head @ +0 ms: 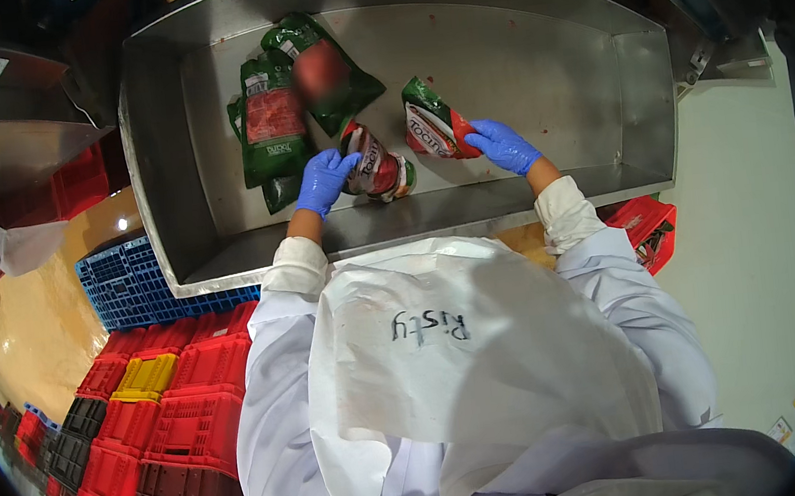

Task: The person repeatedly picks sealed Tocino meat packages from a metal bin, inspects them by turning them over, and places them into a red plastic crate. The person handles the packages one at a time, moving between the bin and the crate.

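Both my hands wear blue gloves and reach into a long stainless-steel trough (490, 27). My left hand (325, 181) grips the left edge of a red, white and green plastic food pouch (380, 164), whose lower end is crumpled. In my right hand (505, 146) is the right edge of a second such pouch (432, 124), tilted and apart from the first. Left of them, green pouches with red meat showing lie on the trough floor: one (273, 119) beside my left hand, overlapping others beneath it, and another (324, 70) farther back, partly blurred.
Stacked red crates (194, 422), with a yellow crate (146, 376) and black ones among them, stand at the lower left. A blue plastic pallet (121, 284) is beside the trough's left end. A red crate (646, 229) with things in it sits below the trough's right end.
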`<state>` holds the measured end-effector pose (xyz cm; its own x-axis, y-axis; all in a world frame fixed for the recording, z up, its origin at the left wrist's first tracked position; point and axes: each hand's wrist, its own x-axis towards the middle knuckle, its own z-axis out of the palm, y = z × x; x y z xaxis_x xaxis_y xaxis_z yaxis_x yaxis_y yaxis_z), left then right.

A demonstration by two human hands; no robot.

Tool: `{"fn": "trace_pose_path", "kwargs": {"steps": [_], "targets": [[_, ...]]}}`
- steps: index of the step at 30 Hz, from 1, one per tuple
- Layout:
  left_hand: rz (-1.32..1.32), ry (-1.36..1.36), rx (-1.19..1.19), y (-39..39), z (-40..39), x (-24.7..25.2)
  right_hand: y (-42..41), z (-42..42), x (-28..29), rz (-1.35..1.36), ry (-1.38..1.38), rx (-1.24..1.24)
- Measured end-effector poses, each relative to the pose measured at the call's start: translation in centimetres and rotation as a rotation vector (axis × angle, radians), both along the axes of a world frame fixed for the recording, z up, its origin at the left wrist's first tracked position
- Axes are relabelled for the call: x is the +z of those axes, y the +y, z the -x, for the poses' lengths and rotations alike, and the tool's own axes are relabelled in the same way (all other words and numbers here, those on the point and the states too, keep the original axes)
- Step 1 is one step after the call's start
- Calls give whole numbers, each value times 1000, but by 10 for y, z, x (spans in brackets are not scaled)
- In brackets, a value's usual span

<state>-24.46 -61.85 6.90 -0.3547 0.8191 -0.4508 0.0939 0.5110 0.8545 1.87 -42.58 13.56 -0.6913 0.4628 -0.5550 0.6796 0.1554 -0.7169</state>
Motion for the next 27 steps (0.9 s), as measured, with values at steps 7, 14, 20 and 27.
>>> {"fn": "trace_pose_path", "kwargs": {"steps": [7, 14, 20, 27], "targets": [[-110, 50, -109, -2, -47, 54, -11, -27, 0, -10, -163, 417], [-252, 506, -345, -39, -59, 69, -17, -25, 6, -37, -142, 487], [-47, 580, -421, -36, -47, 47, -6, -17, 8, -43, -93, 368], [-217, 519, -101, -28, -29, 34, 2, -24, 0, -81, -143, 418]]}}
